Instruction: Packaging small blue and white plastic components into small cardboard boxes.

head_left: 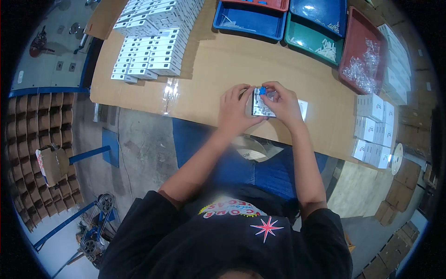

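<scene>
A small flat box [261, 109] with a grey-and-white patterned top and a dark left edge rests on the cardboard-covered table. My left hand [233, 110] is curled round its left side, thumb at the near edge and fingers at the far edge. Over the far part of the box, my right hand [285, 106] pinches a small blue piece [263, 90] between thumb and fingers. The piece is too small to name, and I cannot tell whether it touches the box. Beside the box, partly behind my right hand, lies a white flat panel [303, 108].
Stacked white boxes [155, 56] stand at the far left of the table [218, 60]. Far right are a blue tray [251, 32], a green tray [302, 44] with white pieces, and a red tray [346, 69] with clear plastic bags. More white boxes [371, 125] line the right edge.
</scene>
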A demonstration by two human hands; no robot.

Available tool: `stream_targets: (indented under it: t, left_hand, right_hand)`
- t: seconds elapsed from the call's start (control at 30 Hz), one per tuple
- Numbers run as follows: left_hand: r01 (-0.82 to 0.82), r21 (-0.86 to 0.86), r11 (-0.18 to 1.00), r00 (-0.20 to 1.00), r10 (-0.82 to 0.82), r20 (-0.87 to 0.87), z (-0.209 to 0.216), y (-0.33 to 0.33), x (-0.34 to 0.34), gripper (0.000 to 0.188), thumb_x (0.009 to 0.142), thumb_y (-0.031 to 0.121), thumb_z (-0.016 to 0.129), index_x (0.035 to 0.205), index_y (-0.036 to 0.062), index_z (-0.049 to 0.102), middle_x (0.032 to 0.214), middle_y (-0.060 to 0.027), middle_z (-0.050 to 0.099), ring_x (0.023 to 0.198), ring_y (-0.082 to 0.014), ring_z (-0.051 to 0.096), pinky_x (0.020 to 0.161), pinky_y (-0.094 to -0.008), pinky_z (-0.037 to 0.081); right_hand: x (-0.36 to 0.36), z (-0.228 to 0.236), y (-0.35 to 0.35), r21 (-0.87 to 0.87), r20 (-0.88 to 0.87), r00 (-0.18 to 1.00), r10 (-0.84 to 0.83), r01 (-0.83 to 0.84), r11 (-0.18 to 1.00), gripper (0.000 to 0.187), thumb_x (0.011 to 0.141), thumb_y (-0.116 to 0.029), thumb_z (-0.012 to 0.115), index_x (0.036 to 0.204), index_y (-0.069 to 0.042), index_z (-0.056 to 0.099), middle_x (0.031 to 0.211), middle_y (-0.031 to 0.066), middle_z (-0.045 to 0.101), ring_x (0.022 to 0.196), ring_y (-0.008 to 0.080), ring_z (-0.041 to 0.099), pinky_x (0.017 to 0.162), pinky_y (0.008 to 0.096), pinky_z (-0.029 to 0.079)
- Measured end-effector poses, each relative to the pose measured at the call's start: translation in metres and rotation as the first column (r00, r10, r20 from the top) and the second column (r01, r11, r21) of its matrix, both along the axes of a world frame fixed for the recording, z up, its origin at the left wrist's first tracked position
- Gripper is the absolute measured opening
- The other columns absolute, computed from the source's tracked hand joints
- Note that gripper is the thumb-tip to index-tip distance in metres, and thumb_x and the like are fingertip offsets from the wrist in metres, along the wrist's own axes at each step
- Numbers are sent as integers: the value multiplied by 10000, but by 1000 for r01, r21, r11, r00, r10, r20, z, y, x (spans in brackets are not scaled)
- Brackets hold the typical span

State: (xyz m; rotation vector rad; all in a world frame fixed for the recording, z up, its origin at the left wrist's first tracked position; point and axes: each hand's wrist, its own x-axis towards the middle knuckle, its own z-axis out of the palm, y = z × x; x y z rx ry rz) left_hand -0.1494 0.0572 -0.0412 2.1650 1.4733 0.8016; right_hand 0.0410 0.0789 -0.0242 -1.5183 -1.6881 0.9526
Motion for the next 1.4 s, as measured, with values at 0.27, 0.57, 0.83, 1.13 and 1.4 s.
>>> stream_targets:
  t: [0.27, 0.57, 0.83, 1.13, 1.4]
  left_hand:
    - [-7, 6, 1000, 1000, 6, 4, -1, 0, -1, 874, 633, 448, 898, 1371, 93, 595, 1347, -91, 547, 1316, -296, 478, 1113, -467, 340]
    - [-3, 4, 1000, 1000, 3, 23, -1, 0, -1, 872, 634, 421, 895, 1382, 100, 585, 1343, -84, 548, 1316, -295, 474, 1119, -467, 336]
    - [4, -1, 1000, 1000, -4, 3, -1, 0, -1, 899, 626, 450, 903, 1383, 91, 576, 1350, -86, 538, 1316, -295, 473, 1121, -469, 333]
    - [-7, 15, 1000, 1000, 7, 15, -1, 0, 0, 891, 623, 460, 893, 1379, 111, 575, 1327, -79, 540, 1298, -286, 478, 1096, -472, 339]
    - [-2, -26, 1000, 1000, 1, -9, -1, 0, -1, 893, 631, 461, 902, 1377, 92, 578, 1353, -95, 538, 1317, -291, 471, 1122, -472, 330]
  right_hand:
    - [-5, -6, 1, 169, 67, 997, 37, -48, 984, 322, 833, -162, 773, 1144, -98, 722, 1042, 75, 698, 833, 264, 680, 737, 363, 540]
    - [-6, -1, 3, 160, 214, 975, 62, -97, 982, 329, 799, -171, 789, 1119, -113, 740, 1047, 62, 654, 958, 303, 669, 832, 425, 528]
    - [-8, -5, 3, 153, 65, 998, 11, -21, 988, 342, 782, -173, 805, 1120, -134, 767, 1137, 78, 633, 1013, 285, 654, 906, 412, 487]
    - [-4, -14, 1, 165, 76, 997, 6, -19, 986, 348, 793, -166, 805, 1138, -136, 773, 1160, 73, 638, 1101, 282, 624, 963, 428, 455]
    - [-2, -16, 1, 166, 114, 993, 29, -48, 985, 339, 810, -203, 799, 1140, -128, 771, 1164, 82, 647, 1087, 288, 631, 945, 429, 462]
